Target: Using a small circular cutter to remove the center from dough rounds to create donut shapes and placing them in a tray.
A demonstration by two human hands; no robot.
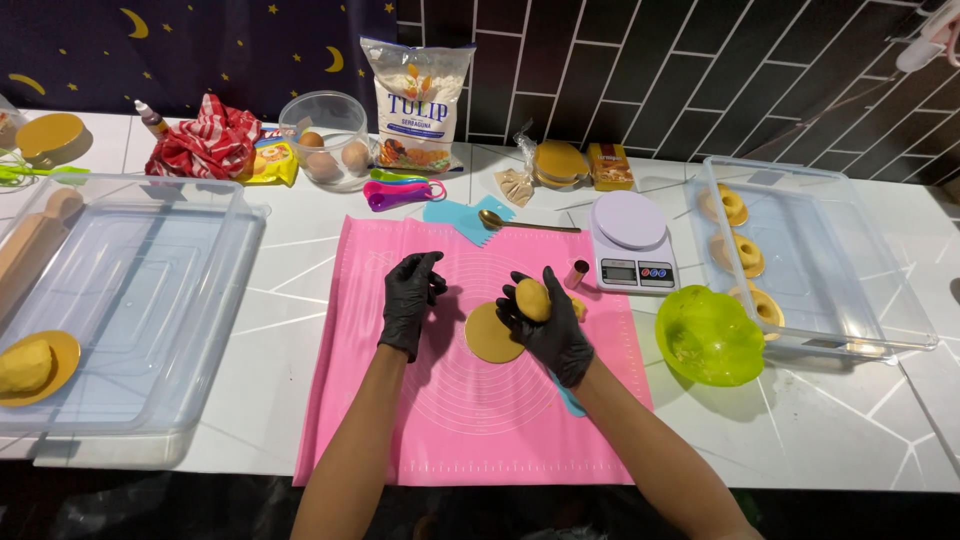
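Note:
Both my hands wear black gloves over a pink silicone mat (470, 420). My right hand (548, 325) is shut on a yellow dough ball (532, 298), held a little above the mat. Under it lies a flat round gold disc (490, 337). My left hand (410, 298) hovers just left of the disc, fingers loosely apart, holding nothing. A small metal cylinder cutter (576, 274) stands near the mat's right edge.
A white kitchen scale (632, 240) and a green bowl (708, 335) sit right of the mat. A clear tray (800, 250) holds ring-shaped dough pieces. Left: a large clear tub (130, 300), a rolling pin (35, 240), dough on a gold plate (30, 365). Behind: flour bag (417, 90), eggs in a bowl (325, 140), spoon (520, 224).

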